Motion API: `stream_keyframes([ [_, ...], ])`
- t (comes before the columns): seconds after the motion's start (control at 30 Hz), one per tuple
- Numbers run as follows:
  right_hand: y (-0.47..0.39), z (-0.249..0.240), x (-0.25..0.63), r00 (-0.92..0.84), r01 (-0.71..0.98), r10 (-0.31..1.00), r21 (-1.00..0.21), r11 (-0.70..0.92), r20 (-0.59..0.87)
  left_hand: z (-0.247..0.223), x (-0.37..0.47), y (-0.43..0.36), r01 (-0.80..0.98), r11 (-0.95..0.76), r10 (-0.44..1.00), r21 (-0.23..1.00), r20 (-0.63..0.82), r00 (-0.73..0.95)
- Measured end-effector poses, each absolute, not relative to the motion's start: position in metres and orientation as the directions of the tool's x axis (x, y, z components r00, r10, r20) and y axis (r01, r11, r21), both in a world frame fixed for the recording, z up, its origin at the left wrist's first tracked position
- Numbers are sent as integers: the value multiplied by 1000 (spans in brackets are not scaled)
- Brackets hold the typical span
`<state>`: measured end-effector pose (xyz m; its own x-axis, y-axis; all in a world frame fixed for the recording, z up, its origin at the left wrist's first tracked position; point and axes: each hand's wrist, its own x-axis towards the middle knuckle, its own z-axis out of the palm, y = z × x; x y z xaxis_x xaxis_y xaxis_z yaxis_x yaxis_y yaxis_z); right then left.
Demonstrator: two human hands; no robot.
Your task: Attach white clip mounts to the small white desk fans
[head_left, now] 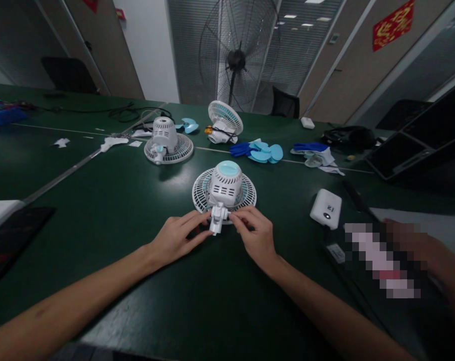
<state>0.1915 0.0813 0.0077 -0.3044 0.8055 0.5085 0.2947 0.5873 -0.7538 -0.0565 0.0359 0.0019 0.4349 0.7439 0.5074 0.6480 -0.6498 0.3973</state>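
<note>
A small white fan (227, 183) with a light blue cap lies grille down on the green table. Its white neck joint (218, 214) sticks out toward me. On the left side of this joint, my left hand (180, 235) has thumb and fingers closed on it. My right hand (254, 233) pinches a small white knob (227, 214) at the joint's right side; the fingertips partly hide it.
Two more fans, one grille down (167, 140) and one tilted (224, 123), stand farther back. Near them lie light blue blades (267, 152) and gloves (319, 155). At right are a white device (325, 208) and another person's hand (430, 248) by a blurred-out object.
</note>
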Motion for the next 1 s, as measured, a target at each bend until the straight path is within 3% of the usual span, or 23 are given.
stream_keyframes([
  [0.1, 81, 8, 192, -282, 258, 831, -796, 547, 480, 3, -57, 36, 657, -648, 743, 385, 508, 435],
  [0.33, 77, 7, 193, -273, 278, 771, -720, 636, 575, 2, -56, 36, 660, -646, 741, 383, 521, 424],
  [0.67, 82, 4, 192, -286, 265, 839, -804, 533, 462, 1, -56, 36, 671, -644, 743, 367, 509, 435],
  [0.87, 76, 8, 193, -298, 289, 767, -712, 640, 568, 1, -56, 37, 649, -641, 751, 410, 510, 419],
  [1.0, 80, 7, 192, -287, 311, 783, -720, 620, 551, 2, -56, 37, 644, -648, 745, 407, 515, 424],
])
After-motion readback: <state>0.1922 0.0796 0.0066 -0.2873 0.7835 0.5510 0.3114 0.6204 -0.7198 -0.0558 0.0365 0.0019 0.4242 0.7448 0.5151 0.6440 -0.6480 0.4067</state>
